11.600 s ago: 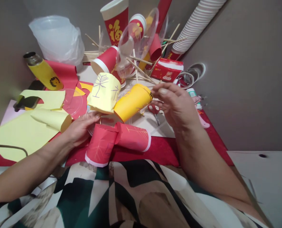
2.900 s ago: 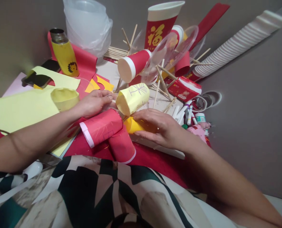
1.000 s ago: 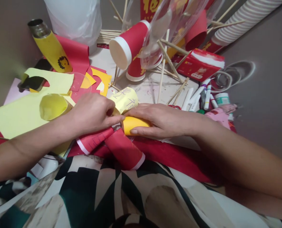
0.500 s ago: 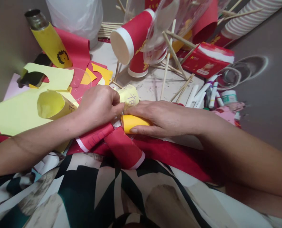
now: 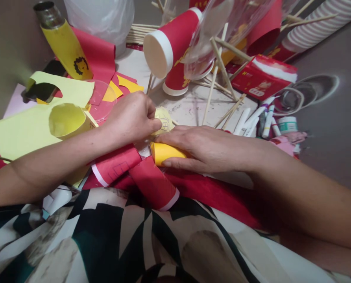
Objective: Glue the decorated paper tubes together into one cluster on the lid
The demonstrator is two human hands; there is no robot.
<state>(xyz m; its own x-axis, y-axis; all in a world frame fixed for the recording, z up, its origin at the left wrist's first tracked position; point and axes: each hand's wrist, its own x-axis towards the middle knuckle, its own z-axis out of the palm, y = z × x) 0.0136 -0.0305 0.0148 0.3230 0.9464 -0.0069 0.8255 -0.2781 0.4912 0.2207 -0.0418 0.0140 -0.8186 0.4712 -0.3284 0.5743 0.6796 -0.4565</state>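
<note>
My right hand (image 5: 197,147) lies curved over an orange-yellow paper roll (image 5: 166,152), its thumb along the near side. Its fingertips reach the edge of a pale yellow paper piece (image 5: 164,121) with a written character. Close to that piece, my left hand (image 5: 134,118) is closed, thumb and fingers pressed together; whatever it may pinch is hidden. Below the hands rest two red paper rolls with white ends: a left one with pen lines (image 5: 116,167) and a right one (image 5: 154,182), near my patterned clothing.
At left are pale yellow sheets (image 5: 4,135), an upright yellow paper tube (image 5: 67,120) and a yellow flask (image 5: 65,51). Red paper cups (image 5: 178,43), wooden sticks (image 5: 211,92) and a red tissue pack (image 5: 264,78) stand at the back. Markers (image 5: 252,120) lie to the right.
My left hand has shifted slightly up and right, covering more of the pale yellow paper piece. My right hand stays on the orange-yellow roll. The whole view has shifted a little.
</note>
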